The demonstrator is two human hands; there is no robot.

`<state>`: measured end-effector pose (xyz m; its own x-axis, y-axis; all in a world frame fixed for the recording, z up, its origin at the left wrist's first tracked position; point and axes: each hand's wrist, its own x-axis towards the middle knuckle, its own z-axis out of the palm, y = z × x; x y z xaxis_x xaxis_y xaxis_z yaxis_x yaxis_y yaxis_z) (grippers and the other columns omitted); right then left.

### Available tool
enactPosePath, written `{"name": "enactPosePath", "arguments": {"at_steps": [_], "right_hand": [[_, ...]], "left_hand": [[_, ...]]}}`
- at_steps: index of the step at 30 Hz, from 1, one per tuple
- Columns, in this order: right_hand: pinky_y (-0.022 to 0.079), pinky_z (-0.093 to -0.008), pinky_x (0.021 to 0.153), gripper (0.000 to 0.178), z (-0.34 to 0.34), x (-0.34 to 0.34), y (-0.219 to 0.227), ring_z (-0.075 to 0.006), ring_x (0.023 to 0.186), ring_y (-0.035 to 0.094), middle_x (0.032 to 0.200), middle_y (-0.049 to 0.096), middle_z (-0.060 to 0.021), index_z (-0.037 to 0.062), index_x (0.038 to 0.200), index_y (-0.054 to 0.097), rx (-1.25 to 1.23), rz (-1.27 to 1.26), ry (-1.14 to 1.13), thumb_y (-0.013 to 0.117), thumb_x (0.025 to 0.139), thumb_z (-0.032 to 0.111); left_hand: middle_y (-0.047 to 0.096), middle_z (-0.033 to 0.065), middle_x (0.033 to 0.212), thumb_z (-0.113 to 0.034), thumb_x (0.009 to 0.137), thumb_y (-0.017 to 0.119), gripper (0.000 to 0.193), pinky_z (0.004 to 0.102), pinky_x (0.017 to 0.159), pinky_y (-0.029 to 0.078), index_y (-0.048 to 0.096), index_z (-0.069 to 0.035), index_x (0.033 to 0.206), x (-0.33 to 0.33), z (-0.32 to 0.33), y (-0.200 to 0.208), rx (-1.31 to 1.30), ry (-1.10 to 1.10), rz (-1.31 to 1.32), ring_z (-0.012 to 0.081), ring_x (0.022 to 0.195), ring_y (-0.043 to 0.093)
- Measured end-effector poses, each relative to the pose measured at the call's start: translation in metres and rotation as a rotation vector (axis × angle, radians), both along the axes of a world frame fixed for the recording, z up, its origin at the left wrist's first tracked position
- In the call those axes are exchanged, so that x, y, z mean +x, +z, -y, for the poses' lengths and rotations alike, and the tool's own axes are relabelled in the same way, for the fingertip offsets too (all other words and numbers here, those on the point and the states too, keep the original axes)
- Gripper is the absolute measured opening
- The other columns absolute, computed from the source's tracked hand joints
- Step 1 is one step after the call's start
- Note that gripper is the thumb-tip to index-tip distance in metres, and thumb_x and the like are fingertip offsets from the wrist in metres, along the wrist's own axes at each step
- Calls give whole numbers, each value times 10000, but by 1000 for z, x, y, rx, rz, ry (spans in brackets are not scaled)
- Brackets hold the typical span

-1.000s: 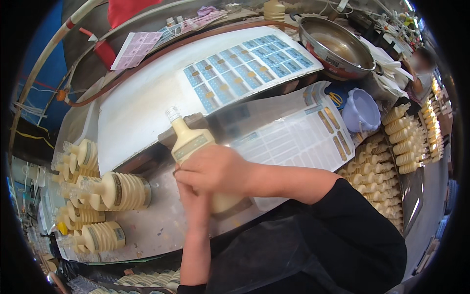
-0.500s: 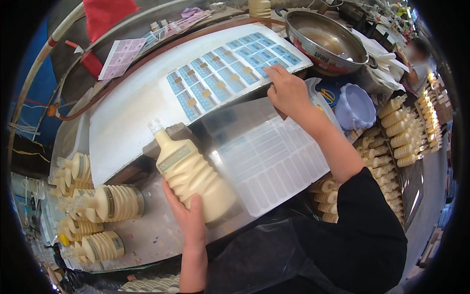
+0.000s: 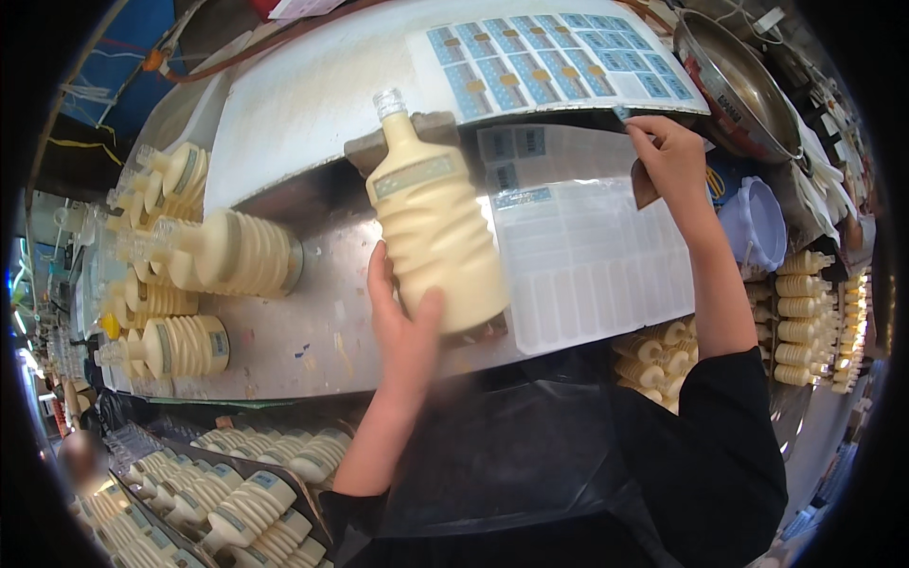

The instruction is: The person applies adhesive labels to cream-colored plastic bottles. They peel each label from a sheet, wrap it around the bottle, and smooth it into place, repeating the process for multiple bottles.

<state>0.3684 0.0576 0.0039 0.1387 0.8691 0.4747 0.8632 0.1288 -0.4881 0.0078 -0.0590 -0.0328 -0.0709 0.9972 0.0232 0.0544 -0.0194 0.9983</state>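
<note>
A cream bottle [image 3: 440, 237] with wavy ridges and a clear threaded neck lies on the worktable, its neck end resting in a dark notched block [image 3: 361, 154]. A pale label band [image 3: 414, 176] crosses its shoulder. My left hand [image 3: 405, 317] grips the bottle's lower end, thumb on top. My right hand [image 3: 670, 161] is off the near edge of the white board, pinching a small blue label [image 3: 621, 113] between thumb and finger. A flat brown piece [image 3: 646, 186] is also held against that palm. Blue label sheets [image 3: 525, 66] lie on the white board [image 3: 312, 104].
A translucent sheet [image 3: 592, 275] covers the table right of the bottle. Several similar bottles [image 3: 241, 251] lie at the left; more fill crates [image 3: 256, 502] below and racks [image 3: 795, 322] at right. A metal pan [image 3: 743, 80] and purple bucket [image 3: 755, 222] stand at right.
The view has shifted, showing more of the lower left. My right hand has come away from the label sheet with a small blue label. My left hand stays on the bottle.
</note>
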Motion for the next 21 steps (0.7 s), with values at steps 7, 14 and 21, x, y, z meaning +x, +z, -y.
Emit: {"name": "enactPosePath", "arguments": {"at_steps": [7,14,21], "right_hand": [[517,-266,554,239,76,-127,12,-174,640,667,970,758,-106,50,1043,772,177,-74,749,734,808,32],[483,-275,520,269,109,-160,2,-104,590,618,1136,721,-54,62,1010,758,371,381,799,709,749,98],[475,-262,515,301,112,-158,-5,-91,579,604,1166,721,-69,50,1045,760,405,437,783,710,752,99]], "left_hand": [[429,216,1488,-158,894,678,777,437,1166,332,289,24,1541,-6,8,-1,-33,-1,17,300,1388,424],[420,218,1483,-206,905,701,779,423,1160,336,284,26,1521,-7,1,4,-32,-15,214,298,1384,417],[408,231,1479,-218,877,749,813,417,1156,344,292,31,1501,1,0,1,-48,55,-15,308,1383,414]]}}
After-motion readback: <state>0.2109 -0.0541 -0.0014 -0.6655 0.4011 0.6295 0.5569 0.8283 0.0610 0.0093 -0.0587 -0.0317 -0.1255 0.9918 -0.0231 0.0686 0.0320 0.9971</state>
